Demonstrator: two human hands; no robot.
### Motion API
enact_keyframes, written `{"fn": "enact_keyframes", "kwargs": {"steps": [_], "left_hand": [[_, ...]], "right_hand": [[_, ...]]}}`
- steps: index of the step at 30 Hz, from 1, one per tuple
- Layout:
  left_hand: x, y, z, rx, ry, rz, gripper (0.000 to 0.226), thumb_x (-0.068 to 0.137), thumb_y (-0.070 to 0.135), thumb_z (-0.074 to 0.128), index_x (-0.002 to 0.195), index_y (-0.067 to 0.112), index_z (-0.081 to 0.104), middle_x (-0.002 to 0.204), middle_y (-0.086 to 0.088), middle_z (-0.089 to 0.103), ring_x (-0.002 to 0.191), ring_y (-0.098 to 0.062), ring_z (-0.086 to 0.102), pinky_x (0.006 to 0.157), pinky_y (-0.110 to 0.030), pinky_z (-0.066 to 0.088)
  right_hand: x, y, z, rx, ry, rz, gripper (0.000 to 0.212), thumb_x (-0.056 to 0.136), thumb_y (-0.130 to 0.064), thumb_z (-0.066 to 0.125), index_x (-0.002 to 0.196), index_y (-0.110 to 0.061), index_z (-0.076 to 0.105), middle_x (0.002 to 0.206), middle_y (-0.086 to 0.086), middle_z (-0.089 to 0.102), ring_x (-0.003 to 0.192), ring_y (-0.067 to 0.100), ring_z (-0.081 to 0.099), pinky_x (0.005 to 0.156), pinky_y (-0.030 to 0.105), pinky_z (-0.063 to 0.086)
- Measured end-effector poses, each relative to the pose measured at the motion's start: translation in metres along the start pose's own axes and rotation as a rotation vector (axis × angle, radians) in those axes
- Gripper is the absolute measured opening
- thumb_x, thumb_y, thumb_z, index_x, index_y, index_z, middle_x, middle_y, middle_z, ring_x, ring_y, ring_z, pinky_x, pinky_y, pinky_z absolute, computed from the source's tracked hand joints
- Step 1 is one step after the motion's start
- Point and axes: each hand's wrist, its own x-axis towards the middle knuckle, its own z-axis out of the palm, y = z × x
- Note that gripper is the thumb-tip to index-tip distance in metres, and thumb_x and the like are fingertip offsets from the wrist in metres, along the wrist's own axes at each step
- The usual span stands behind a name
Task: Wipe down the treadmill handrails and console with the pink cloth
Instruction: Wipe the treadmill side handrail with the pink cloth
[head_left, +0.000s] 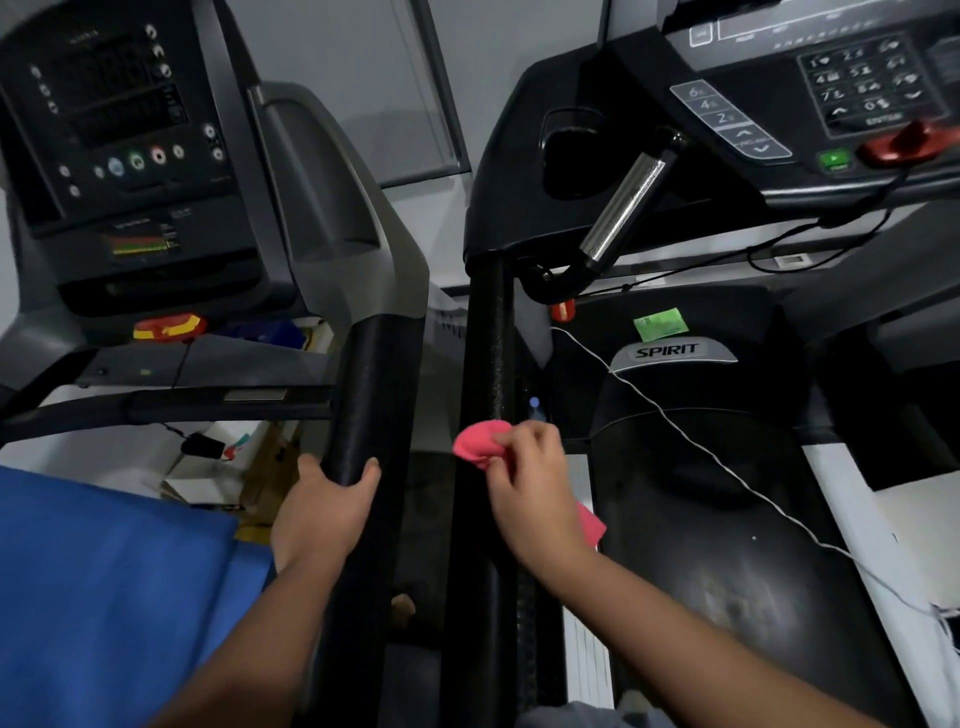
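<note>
– Right hand (530, 488): what is it doing?
– Its fingers are clamped on the bunched pink cloth (475, 441), pressing it against the black handrail (488, 338) of the right-side treadmill, likely to rub along it.
– And the left hand (324, 504)?
– Wrapped round the neighbouring rail (371, 374), probably for balance while leaning across.
– The console (831, 93)?
– Up ahead, well apart from the cloth; seemingly not yet reached.

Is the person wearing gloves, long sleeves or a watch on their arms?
No. The left hand and right hand are bare, with no gloves. Both forearms are bare too, with no sleeves, watch or bracelet showing. The blue fabric at the lower left may be their clothing, but I cannot tell.
</note>
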Motion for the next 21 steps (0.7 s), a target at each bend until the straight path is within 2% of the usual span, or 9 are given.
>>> {"fn": "enact_keyframes", "kwargs": {"steps": [2, 4, 6, 8, 11, 14, 17, 19, 21], "left_hand": [[0.0, 0.001, 0.0, 0.003, 0.001, -0.004, 0.056, 0.087, 0.058, 0.051, 0.12, 0.013, 0.041, 0.091, -0.004, 0.055, 0.077, -0.027, 0.053, 0.065, -0.034, 0.043], [-0.001, 0.002, -0.001, 0.003, 0.003, -0.012, 0.055, 0.087, 0.057, 0.051, 0.119, 0.013, 0.042, 0.092, -0.005, 0.056, 0.077, -0.027, 0.053, 0.065, -0.034, 0.042], [-0.002, 0.003, -0.001, -0.016, -0.005, -0.018, 0.055, 0.086, 0.057, 0.053, 0.119, 0.013, 0.042, 0.093, -0.006, 0.058, 0.078, -0.027, 0.054, 0.066, -0.034, 0.043], [-0.004, 0.002, -0.002, -0.047, -0.016, -0.025, 0.056, 0.085, 0.057, 0.054, 0.12, 0.014, 0.043, 0.094, -0.005, 0.059, 0.078, -0.027, 0.054, 0.067, -0.034, 0.044], [-0.002, 0.001, -0.004, -0.078, -0.023, -0.021, 0.055, 0.085, 0.056, 0.055, 0.12, 0.015, 0.043, 0.092, -0.003, 0.057, 0.076, -0.024, 0.053, 0.067, -0.033, 0.041], [-0.001, 0.0, -0.005, -0.08, -0.022, -0.003, 0.054, 0.086, 0.056, 0.055, 0.12, 0.015, 0.043, 0.085, 0.001, 0.055, 0.07, -0.02, 0.051, 0.058, -0.031, 0.037], [-0.003, 0.0, -0.005, -0.07, -0.019, 0.005, 0.053, 0.086, 0.055, 0.054, 0.119, 0.015, 0.041, 0.079, 0.002, 0.051, 0.068, -0.02, 0.049, 0.056, -0.03, 0.035], [-0.004, 0.0, -0.004, -0.069, -0.013, 0.005, 0.053, 0.086, 0.055, 0.054, 0.119, 0.014, 0.041, 0.082, 0.0, 0.051, 0.071, -0.022, 0.049, 0.061, -0.032, 0.037], [-0.003, 0.0, -0.004, -0.059, -0.01, 0.0, 0.054, 0.086, 0.056, 0.054, 0.118, 0.015, 0.041, 0.083, -0.001, 0.052, 0.072, -0.024, 0.051, 0.063, -0.033, 0.04]], "right_hand": [[0.001, -0.016, 0.009, -0.335, 0.029, -0.146, 0.016, 0.078, -0.001, 0.053, 0.089, -0.004, 0.064, 0.104, 0.013, 0.051, 0.093, 0.028, 0.048, 0.08, 0.034, 0.045], [0.001, -0.041, 0.016, -0.65, -0.002, -0.219, 0.028, 0.076, -0.006, 0.042, 0.082, -0.005, 0.07, 0.093, 0.016, 0.057, 0.083, 0.029, 0.051, 0.065, 0.033, 0.047], [-0.005, -0.064, 0.021, -0.913, -0.219, -0.292, 0.04, 0.091, -0.013, 0.03, 0.109, 0.001, 0.063, 0.112, 0.023, 0.053, 0.104, 0.034, 0.045, 0.082, 0.036, 0.042], [-0.01, -0.068, 0.021, -1.041, -0.463, -0.356, 0.044, 0.1, -0.021, 0.028, 0.133, 0.003, 0.043, 0.135, 0.024, 0.04, 0.125, 0.036, 0.03, 0.1, 0.04, 0.03], [-0.007, -0.049, -0.007, -0.917, -0.529, -0.505, 0.045, 0.096, -0.03, 0.037, 0.139, -0.016, 0.041, 0.149, 0.017, 0.03, 0.13, 0.036, 0.029, 0.105, 0.043, 0.029], [0.006, -0.012, -0.033, -0.732, -0.401, -0.568, 0.042, 0.088, -0.045, 0.037, 0.121, -0.033, 0.06, 0.135, 0.005, 0.054, 0.101, 0.031, 0.056, 0.082, 0.042, 0.05], [0.012, 0.0, -0.027, -0.725, -0.393, -0.56, 0.043, 0.09, -0.046, 0.035, 0.115, -0.027, 0.065, 0.125, 0.004, 0.058, 0.093, 0.028, 0.055, 0.079, 0.038, 0.048], [0.014, -0.016, -0.013, -0.797, -0.357, -0.576, 0.044, 0.085, -0.039, 0.035, 0.096, -0.018, 0.071, 0.106, 0.008, 0.063, 0.089, 0.029, 0.051, 0.074, 0.036, 0.049], [0.017, -0.038, 0.003, -0.903, -0.349, -0.606, 0.042, 0.085, -0.032, 0.035, 0.091, -0.013, 0.072, 0.104, 0.012, 0.059, 0.098, 0.03, 0.044, 0.079, 0.036, 0.043]]}}
